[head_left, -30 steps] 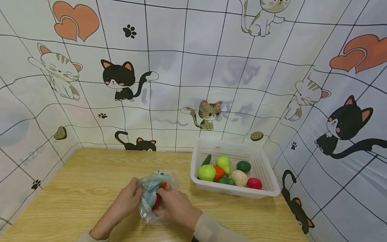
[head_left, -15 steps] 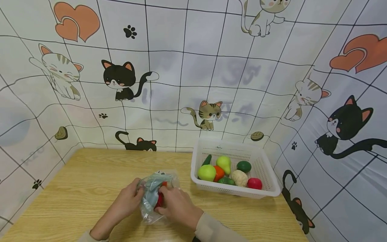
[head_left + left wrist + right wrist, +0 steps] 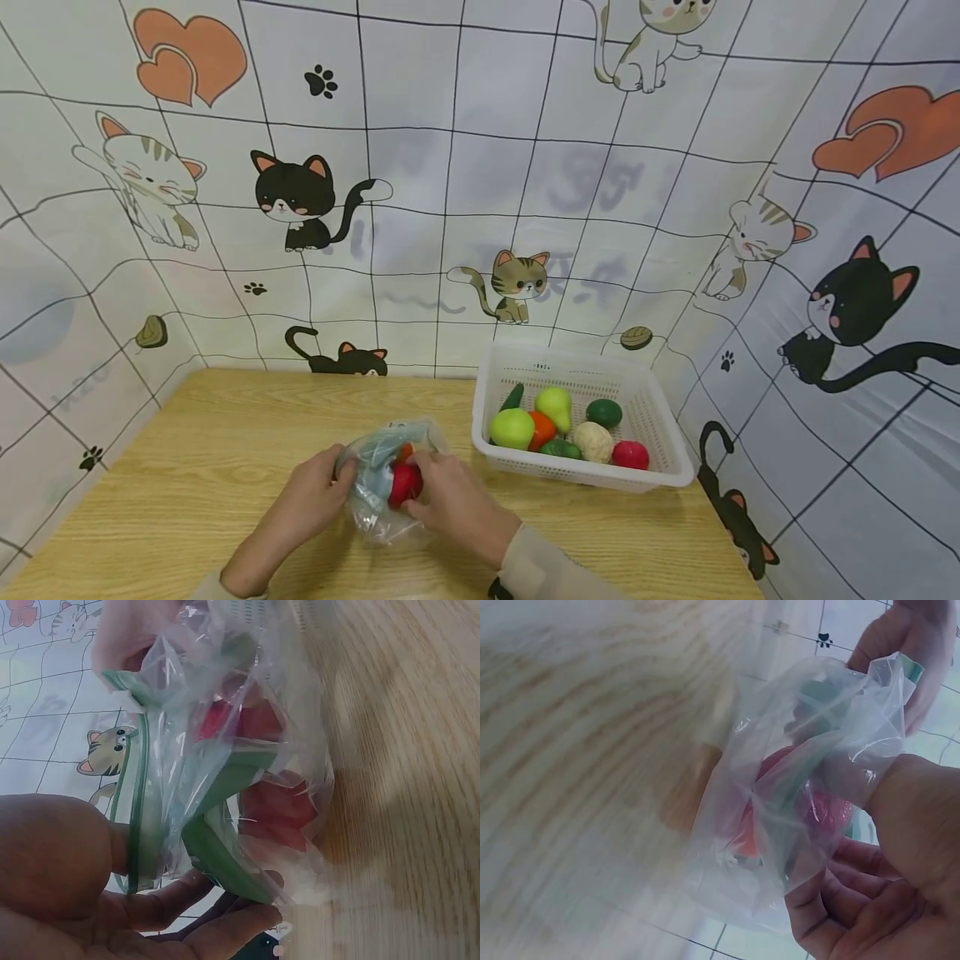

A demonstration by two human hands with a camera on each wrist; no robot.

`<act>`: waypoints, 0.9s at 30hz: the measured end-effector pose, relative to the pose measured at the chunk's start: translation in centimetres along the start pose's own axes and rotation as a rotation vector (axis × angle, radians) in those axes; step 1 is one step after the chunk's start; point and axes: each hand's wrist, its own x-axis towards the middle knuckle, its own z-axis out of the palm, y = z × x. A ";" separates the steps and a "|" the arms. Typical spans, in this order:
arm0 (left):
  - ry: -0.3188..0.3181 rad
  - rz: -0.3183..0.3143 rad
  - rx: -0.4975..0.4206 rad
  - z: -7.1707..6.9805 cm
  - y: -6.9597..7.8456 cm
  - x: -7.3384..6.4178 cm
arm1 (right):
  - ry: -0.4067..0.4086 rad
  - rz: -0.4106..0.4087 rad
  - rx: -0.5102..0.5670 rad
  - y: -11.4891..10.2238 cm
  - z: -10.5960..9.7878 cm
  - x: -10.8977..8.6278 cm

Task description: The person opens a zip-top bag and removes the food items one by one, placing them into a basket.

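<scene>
A clear plastic zip bag [image 3: 378, 527] with green edging stands over the table in front of me. My left hand [image 3: 313, 490] pinches its left rim; in the left wrist view the thumb is inside the green-edged opening [image 3: 135, 817] and the fingers lie outside. My right hand [image 3: 459, 504] grips a shiny red round fruit or vegetable [image 3: 406, 485] at the mouth of the bag. Beside it, an orange-red piece [image 3: 406, 452] shows inside. Through the plastic in the right wrist view, more red and orange shapes [image 3: 746, 836] appear, partly hidden by folds.
A white perforated basket [image 3: 585, 479] stands at the right, holding a green apple [image 3: 512, 428], a pear [image 3: 554, 407], a cauliflower-like piece [image 3: 594, 442], a red round piece [image 3: 631, 455] and several others. Cat-printed cloth walls [image 3: 420, 167] border the wooden table [image 3: 247, 442].
My right hand has shifted slightly right with the red round piece, which now shows more between its fingers. The bag's mouth has spread wider; my left hand stays nearly in place.
</scene>
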 end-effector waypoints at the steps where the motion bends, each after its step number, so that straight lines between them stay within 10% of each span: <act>1: 0.004 0.001 0.008 0.0 0.0 0.0 | 0.005 0.001 0.009 0.0 -0.2 -0.1; 27: 0.120 0.062 0.105 -1.2 0.2 0.1 | 0.297 -0.229 0.315 1.7 -4.5 -2.5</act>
